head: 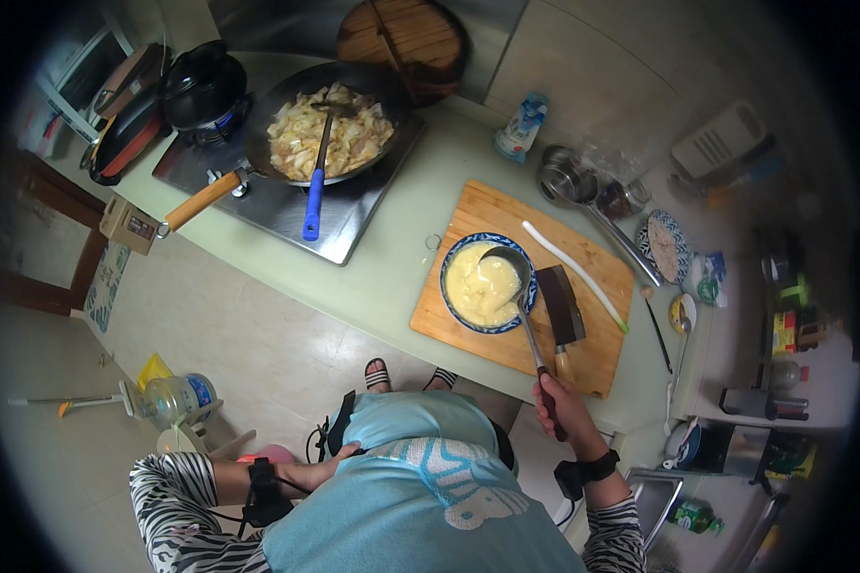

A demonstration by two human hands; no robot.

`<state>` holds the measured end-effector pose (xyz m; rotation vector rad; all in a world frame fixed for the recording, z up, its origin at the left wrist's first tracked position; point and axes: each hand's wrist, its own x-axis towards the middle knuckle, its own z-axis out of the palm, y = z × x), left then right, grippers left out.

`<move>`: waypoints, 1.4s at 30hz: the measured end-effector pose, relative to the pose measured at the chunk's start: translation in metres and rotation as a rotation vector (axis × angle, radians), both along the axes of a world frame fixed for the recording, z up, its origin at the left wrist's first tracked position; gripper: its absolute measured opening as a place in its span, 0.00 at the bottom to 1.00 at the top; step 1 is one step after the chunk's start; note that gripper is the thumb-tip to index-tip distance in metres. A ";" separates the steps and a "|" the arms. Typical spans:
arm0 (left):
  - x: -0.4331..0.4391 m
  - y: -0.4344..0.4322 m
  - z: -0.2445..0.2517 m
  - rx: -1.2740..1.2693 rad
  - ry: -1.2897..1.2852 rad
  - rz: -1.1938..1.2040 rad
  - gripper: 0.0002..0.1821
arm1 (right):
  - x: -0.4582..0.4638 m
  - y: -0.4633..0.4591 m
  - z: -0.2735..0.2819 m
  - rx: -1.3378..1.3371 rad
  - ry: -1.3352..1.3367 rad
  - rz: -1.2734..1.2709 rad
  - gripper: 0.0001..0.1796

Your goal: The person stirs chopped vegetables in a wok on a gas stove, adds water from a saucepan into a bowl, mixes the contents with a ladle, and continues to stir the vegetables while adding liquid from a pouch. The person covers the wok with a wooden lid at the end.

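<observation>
My right hand [560, 410] grips the dark handle of a metal ladle [532, 326], whose bowl rests in pale yellow batter-like liquid [476, 286] inside a blue-and-white bowl [447, 309]. That bowl stands on a wooden cutting board [441, 326]. Right of it lie a cleaver [565, 304] and a scallion stalk [577, 268]. My left hand [345, 454] rests at my waist against the light blue clothing; its fingers are partly hidden. On the stove, a wok [258, 136] holds chopped, cabbage-like food [294, 136], with a blue-handled spatula [315, 193] lying in it.
The wok's wooden handle [204, 202] juts over the counter edge. A black pot [204, 82] sits on a lit burner. Strainers [567, 179], a jar [625, 197] and a patterned plate of food [663, 247] stand behind the board. A sink [652, 501] is at lower right.
</observation>
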<state>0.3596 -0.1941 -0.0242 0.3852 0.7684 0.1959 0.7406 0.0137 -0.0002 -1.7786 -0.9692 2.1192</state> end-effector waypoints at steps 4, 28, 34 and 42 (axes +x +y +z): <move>0.002 0.011 0.015 -0.094 -0.049 0.006 0.51 | 0.006 -0.005 -0.009 0.203 -0.111 0.083 0.17; -0.006 -0.033 -0.044 0.253 -0.005 0.003 0.52 | 0.006 0.013 -0.041 1.255 -0.875 0.764 0.12; -0.002 -0.026 -0.041 0.197 -0.007 -0.002 0.52 | 0.016 0.009 -0.020 1.363 -1.016 0.843 0.19; 0.006 0.013 0.022 -0.074 -0.041 0.006 0.49 | 0.034 0.013 -0.001 1.438 -1.060 0.814 0.24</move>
